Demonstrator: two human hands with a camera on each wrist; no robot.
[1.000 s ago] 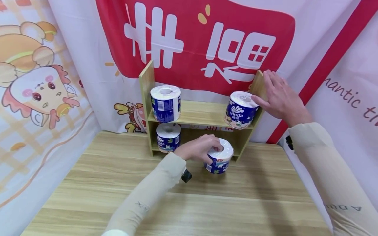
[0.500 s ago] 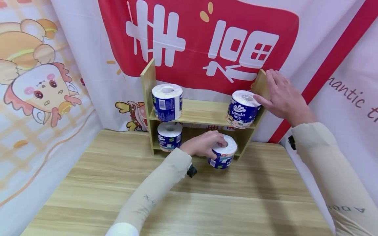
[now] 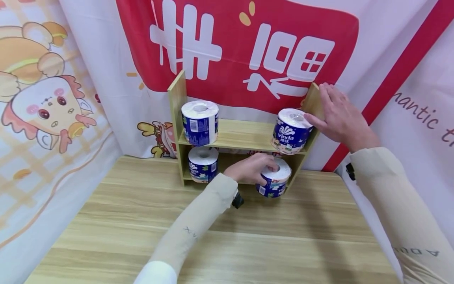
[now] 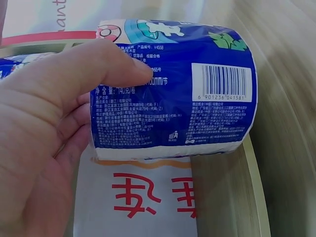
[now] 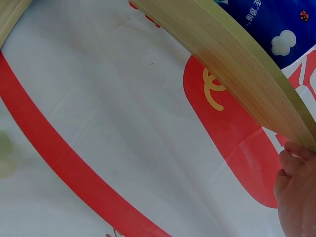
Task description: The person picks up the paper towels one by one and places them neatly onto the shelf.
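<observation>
My left hand (image 3: 250, 169) grips a blue-and-white toilet paper roll (image 3: 273, 188) at the lower right opening of a small wooden shelf (image 3: 244, 133). Its fingers reach over the roll's white top at the core hole, and the thumb presses on the printed side. Up close in the left wrist view, the roll's wrapper (image 4: 173, 113) shows a barcode. With fingers straight, my right hand (image 3: 344, 118) rests against the top of the shelf's right side panel (image 5: 256, 84). Its thumb points over an upper roll (image 3: 291, 132) that stands at the right end of the upper board.
Another roll (image 3: 200, 123) stands at the left end of the upper board, with one more roll (image 3: 203, 165) below it on the lower level. The shelf stands at the back of a wood-grain table (image 3: 248, 248), before a printed cloth backdrop (image 3: 230, 51).
My left hand has moved the roll it holds to the right and back, from in front of the shelf to the lower right opening. The right hand stays at the side panel.
</observation>
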